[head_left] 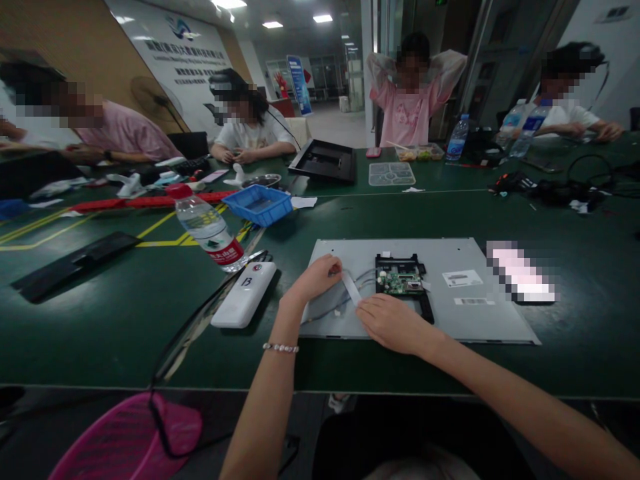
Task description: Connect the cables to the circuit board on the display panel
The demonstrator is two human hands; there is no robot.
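Observation:
A thin white strip, like tape, stretches between my two hands over a flat grey metal panel. The fingers of my left hand are closed in a pinch at its upper end. At the lower end, my right hand pinches the strip with its fingers together, low over the panel. Grey cables run across the panel beneath the strip. They lead toward a green circuit board in a black plastic frame. White labels are stuck to the panel's right part.
Left of the panel lie a white power bank, a water bottle and a blue tray. A phone lies to the right. A pink basket stands below the table edge. Several people sit around the table.

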